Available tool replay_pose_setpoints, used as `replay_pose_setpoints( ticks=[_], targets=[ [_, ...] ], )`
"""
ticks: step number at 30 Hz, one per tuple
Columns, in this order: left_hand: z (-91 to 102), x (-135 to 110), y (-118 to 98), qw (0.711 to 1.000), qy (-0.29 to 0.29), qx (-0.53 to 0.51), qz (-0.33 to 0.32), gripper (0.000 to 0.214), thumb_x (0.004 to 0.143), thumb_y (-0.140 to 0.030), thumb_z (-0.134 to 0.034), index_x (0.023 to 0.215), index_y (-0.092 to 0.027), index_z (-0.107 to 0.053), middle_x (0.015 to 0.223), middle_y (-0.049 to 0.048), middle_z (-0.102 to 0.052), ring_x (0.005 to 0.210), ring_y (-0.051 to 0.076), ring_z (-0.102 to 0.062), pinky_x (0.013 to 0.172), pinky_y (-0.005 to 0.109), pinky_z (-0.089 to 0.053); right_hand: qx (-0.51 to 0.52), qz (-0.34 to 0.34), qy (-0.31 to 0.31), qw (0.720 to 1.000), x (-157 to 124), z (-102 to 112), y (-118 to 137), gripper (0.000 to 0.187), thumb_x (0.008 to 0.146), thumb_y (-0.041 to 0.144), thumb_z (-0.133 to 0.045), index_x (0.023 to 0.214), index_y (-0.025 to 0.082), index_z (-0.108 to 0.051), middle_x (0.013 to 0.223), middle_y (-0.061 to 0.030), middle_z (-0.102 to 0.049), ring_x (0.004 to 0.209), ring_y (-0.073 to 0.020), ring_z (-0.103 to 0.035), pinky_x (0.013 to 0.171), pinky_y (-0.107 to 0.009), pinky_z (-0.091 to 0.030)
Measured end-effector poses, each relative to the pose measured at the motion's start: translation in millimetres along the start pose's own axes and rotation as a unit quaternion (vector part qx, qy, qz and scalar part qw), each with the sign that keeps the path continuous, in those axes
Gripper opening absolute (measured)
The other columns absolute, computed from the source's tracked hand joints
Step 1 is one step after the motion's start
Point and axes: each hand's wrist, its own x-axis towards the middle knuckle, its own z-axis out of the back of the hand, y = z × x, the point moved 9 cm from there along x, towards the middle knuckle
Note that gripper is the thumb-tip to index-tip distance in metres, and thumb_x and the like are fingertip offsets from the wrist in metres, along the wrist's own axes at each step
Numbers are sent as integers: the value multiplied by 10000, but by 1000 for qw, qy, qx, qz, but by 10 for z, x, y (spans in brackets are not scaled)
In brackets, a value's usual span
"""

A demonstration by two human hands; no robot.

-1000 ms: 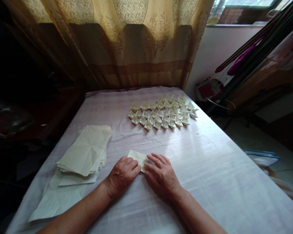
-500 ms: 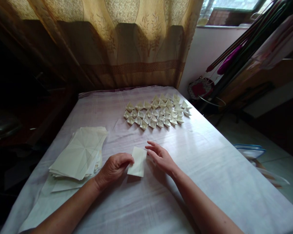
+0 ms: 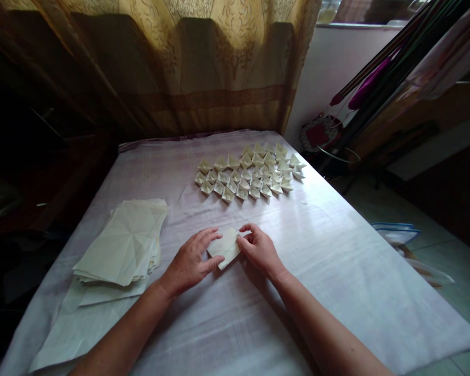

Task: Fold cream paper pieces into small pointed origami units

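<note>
A small folded piece of cream paper [image 3: 227, 247] is held tilted between my two hands, close above the cloth. My right hand [image 3: 258, 251] pinches its right corner between thumb and fingers. On the other side, my left hand [image 3: 194, 259] has its thumb and fingers apart around the paper's left edge, with the fingertips at the paper. Beyond them, several small folded paper boats [image 3: 243, 180] stand close together in rows. To the left of my left hand lies a stack of creased paper sheets [image 3: 121, 243].
A pale checked cloth [image 3: 337, 292] covers the table. A patterned curtain [image 3: 203, 68] hangs behind its far edge. Right of the table are leaning poles [image 3: 379, 57], a round bag [image 3: 321, 133] and clear plastic containers [image 3: 399, 233] near the floor.
The paper has turned, and my right hand has taken hold of its right corner. My left hand has loosened from a pinch to spread fingers. The view has tipped slightly downward.
</note>
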Motion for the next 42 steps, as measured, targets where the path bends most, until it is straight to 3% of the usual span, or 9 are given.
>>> replay_pose_setpoints(
  ticks=[4,10,12,14,17,20,23,32,42],
  targets=[
    [-145,-193,-326,988,-19,110,-107,373,856,-274,-658,1216,-207,-587,1305,129,-636,1215,254,-586,1030,461,-472,3,-8,3,1000,2,-13,-34,116,748,305,-536,823,223,-567,564,65,-574,504,-118,-521,505,-211,-386],
    [42,-275,-398,977,-122,119,-129,168,942,-194,-534,1036,-210,-672,949,52,-763,882,172,-714,853,313,-554,36,5,49,998,-37,-16,28,221,823,389,-517,748,197,-599,617,34,-572,554,-115,-530,547,-224,-436],
    [150,-259,-316,983,-142,75,-84,154,939,-220,-540,989,-210,-686,888,41,-765,816,166,-719,793,283,-559,36,52,99,993,-103,-29,140,281,847,443,-541,817,191,-662,701,6,-612,622,-124,-559,580,-233,-459],
    [231,-235,-183,988,-151,11,-10,156,925,-256,-547,943,-209,-694,861,33,-761,783,161,-714,747,258,-554,15,115,94,989,-166,55,275,249,797,421,-637,913,215,-717,846,-22,-635,724,-138,-585,612,-237,-473],
    [198,-200,44,980,-123,-111,114,186,882,-321,-558,889,-192,-692,785,15,-738,678,142,-676,618,216,-523,-3,180,59,982,-221,175,428,156,776,347,-664,846,227,-736,1049,-62,-631,936,-178,-606,670,-247,-483],
    [51,-176,186,957,-74,-206,190,240,832,-382,-580,868,-168,-683,691,-4,-690,552,116,-592,506,198,-458,-4,157,73,985,-189,112,404,132,783,300,-642,839,215,-726,962,-45,-671,856,-162,-627,662,-244,-481],
    [-37,-167,250,953,-48,-216,209,246,821,-387,-580,867,-169,-685,703,-3,-690,576,126,-598,543,216,-471,-19,102,111,988,-138,-57,283,144,797,245,-608,877,211,-723,772,-1,-688,687,-136,-618,631,-236,-471],
    [81,-134,68,995,-69,60,47,107,869,-245,-592,814,-215,-679,808,14,-714,806,185,-623,763,311,-478,-208,248,58,944,-149,-204,436,137,806,125,-610,794,212,-716,790,-19,-685,757,-154,-609,696,-246,-432],
    [-5,-215,127,989,-49,133,42,128,849,-231,-682,975,-217,-677,945,24,-696,929,210,-594,854,358,-453,-231,321,57,917,-174,-253,406,117,877,149,-624,829,221,-702,812,-20,-678,770,-160,-596,713,-257,-441]
  ],
)
